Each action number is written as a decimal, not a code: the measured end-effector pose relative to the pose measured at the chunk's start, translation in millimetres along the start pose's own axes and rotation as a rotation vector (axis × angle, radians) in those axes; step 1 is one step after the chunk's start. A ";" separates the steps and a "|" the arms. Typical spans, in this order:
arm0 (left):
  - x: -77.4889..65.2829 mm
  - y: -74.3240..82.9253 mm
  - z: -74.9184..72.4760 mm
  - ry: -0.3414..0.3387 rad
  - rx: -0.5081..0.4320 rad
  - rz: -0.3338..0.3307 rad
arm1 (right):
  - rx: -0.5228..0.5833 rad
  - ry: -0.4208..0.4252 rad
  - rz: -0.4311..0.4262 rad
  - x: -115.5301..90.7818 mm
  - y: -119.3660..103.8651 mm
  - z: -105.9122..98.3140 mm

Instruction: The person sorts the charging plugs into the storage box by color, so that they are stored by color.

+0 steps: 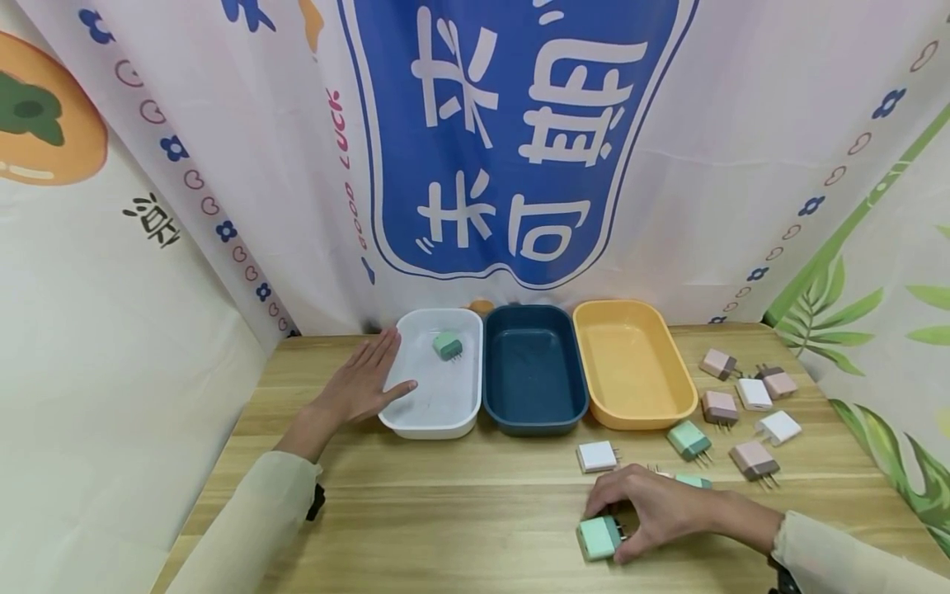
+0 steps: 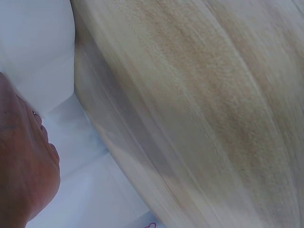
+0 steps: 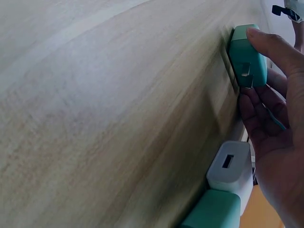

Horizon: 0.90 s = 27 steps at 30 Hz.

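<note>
My right hand [image 1: 653,507] pinches a two-tone green charger plug [image 1: 597,538] between thumb and fingers, low at the table's front right. In the right wrist view the metal prongs of that plug [image 3: 247,57] face the palm. My left hand [image 1: 364,381] lies with straight fingers along the left rim of the white bin [image 1: 434,419], its thumb over the inside. A single green charger plug [image 1: 448,346] sits in that bin. Beyond the right hand lies a white charger plug [image 1: 597,456]. Another green one [image 1: 693,480] is partly hidden behind the right hand.
Right of the white bin stand a dark blue bin [image 1: 536,427] and a yellow bin [image 1: 644,421], side by side. Several pink, white and green plugs, such as a pink one [image 1: 754,460] and a green one [image 1: 689,440], lie loose on the wooden table [image 1: 445,511] at the right.
</note>
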<state>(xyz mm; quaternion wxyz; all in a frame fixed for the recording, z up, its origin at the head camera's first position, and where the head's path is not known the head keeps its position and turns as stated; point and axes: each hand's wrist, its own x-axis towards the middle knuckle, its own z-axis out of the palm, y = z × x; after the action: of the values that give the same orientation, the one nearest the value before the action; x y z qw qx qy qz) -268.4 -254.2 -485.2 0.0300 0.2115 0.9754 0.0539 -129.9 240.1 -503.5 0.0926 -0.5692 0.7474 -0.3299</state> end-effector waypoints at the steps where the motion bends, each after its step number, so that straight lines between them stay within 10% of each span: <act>1: -0.1 0.2 0.1 0.002 0.000 0.001 | 0.002 0.000 -0.005 0.3 -0.1 0.1; 27: -1.0 1.8 -2.5 -0.002 0.000 0.001 | -0.023 0.067 0.008 22.7 -0.3 -19.8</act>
<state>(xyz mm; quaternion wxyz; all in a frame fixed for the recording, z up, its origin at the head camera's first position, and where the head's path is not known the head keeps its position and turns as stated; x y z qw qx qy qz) -266.9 -253.2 -482.5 0.0309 0.2119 0.9753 0.0535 -147.4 227.0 -482.7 0.0626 -0.5557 0.7562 -0.3398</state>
